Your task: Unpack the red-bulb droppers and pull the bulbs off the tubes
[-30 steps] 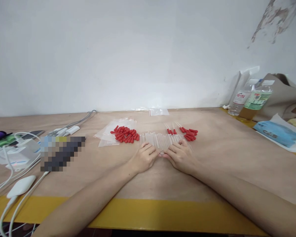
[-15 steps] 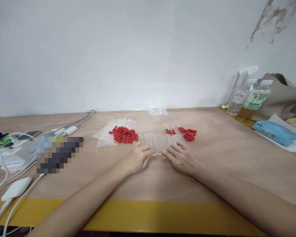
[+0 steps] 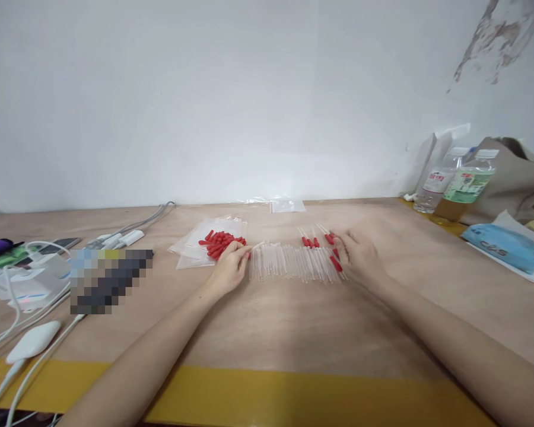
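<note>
A row of clear thin tubes [image 3: 289,263] lies side by side on the table. My left hand [image 3: 231,268] is at the row's left end, its fingers pinched around one clear tube [image 3: 258,245] that juts to the right. At the other end my right hand [image 3: 360,258] is slightly blurred, bent over the small right-hand group of red bulbs [image 3: 336,263] and hiding most of it. Its thumb and fingers look apart. Behind the row are several tubes with red bulbs on them [image 3: 310,242]. A larger pile of red bulbs [image 3: 220,244] is beyond my left hand.
Clear plastic bags [image 3: 191,249] lie under the larger pile, and another bag [image 3: 288,206] is by the wall. Cables and white chargers [image 3: 40,279] are at the left. Bottles [image 3: 467,184] and a blue tissue pack [image 3: 507,246] stand or lie at the right.
My hands have parted from the front middle of the tube row. The left moved to its left end; the right went right and farther out, over the red bulbs.
</note>
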Available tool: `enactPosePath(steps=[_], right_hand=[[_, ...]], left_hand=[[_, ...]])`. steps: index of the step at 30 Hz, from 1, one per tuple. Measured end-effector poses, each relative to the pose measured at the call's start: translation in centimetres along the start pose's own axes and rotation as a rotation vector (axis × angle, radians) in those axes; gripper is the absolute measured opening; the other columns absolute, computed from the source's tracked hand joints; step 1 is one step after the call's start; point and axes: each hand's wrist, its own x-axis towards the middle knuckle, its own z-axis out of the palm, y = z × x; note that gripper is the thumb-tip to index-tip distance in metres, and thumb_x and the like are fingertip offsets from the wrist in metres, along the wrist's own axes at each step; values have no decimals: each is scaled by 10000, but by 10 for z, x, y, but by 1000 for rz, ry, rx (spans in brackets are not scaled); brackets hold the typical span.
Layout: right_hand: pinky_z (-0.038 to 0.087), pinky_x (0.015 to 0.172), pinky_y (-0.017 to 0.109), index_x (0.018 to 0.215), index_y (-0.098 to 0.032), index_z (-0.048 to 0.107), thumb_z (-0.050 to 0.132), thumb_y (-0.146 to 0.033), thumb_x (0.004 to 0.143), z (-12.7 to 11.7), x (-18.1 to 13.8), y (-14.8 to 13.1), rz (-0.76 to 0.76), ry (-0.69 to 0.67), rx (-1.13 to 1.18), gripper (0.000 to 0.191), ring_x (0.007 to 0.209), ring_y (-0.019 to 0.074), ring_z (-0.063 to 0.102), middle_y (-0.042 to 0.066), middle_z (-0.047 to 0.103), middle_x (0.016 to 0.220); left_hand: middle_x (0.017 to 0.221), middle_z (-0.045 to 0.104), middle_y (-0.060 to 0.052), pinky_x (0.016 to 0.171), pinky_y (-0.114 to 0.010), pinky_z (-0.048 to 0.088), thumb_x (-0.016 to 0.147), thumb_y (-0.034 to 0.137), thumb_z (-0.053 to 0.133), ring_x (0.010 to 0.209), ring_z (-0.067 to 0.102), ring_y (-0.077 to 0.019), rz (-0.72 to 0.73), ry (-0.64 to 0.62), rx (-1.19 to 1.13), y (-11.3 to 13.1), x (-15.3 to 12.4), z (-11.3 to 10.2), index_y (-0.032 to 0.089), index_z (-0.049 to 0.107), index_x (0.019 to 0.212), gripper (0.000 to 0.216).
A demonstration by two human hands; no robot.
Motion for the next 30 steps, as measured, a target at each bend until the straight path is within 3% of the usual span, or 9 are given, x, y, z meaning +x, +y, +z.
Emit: enactPosePath(steps=[5, 8, 11, 16, 20, 24, 30], right_hand=[[398, 693, 273, 951, -151, 582, 344, -296, 868, 0, 3, 17, 116, -55, 182, 291, 806, 177, 546, 80, 609, 862], [378, 685, 276, 868, -172, 603, 408, -314, 835, -1, 2, 16, 88, -128, 143, 244, 761, 172, 550, 59, 614, 816], [356, 686, 285, 815, -188, 628, 467, -311, 792, -1, 3, 12, 101, -173, 66, 205, 719, 167, 544, 44, 605, 766], [364, 632, 261, 800, -206, 642, 479, -321, 765, 1, 5, 15, 300, -180, 77, 202, 668, 144, 531, 30, 605, 775], [375, 588, 240, 809, -197, 646, 485, -337, 748, 5, 10, 34, 463, -204, 69, 222, 656, 140, 536, 26, 617, 751], [394, 616, 227, 925, -205, 642, 452, -289, 763, 15, 28, 61, 593, -405, 31, 264, 736, 142, 569, 29, 650, 858], [406, 572, 206, 978, -235, 650, 561, -267, 685, 34, 59, 81, 552, -639, 71, 307, 708, 133, 582, 23, 655, 925]], left_hand=[[752, 468, -28, 676, -262, 443, 835, 137, 386, 711, 492, -138, 44, 118, 46, -7, -3, 25, 156, 575, 990, 245], [794, 491, -36, 669, -252, 448, 825, 131, 407, 720, 508, -133, 68, 133, 48, -8, -5, 33, 160, 552, 1011, 237], [819, 511, -36, 638, -237, 450, 811, 136, 435, 709, 520, -125, 69, 163, 33, -7, -7, 35, 163, 560, 908, 161], [790, 512, -25, 624, -226, 448, 802, 138, 449, 681, 513, -111, 94, 229, 21, -3, -7, 33, 165, 560, 826, 117], [777, 504, -24, 621, -228, 449, 776, 114, 462, 669, 511, -107, 124, 199, -4, -2, -8, 34, 162, 570, 823, 127], [802, 518, -31, 633, -230, 458, 768, 109, 471, 695, 522, -110, 179, 203, -47, 0, -9, 34, 165, 583, 865, 158], [748, 534, -25, 651, -230, 460, 809, 125, 451, 693, 531, -113, 241, 304, 47, 0, -8, 27, 168, 580, 896, 161]])
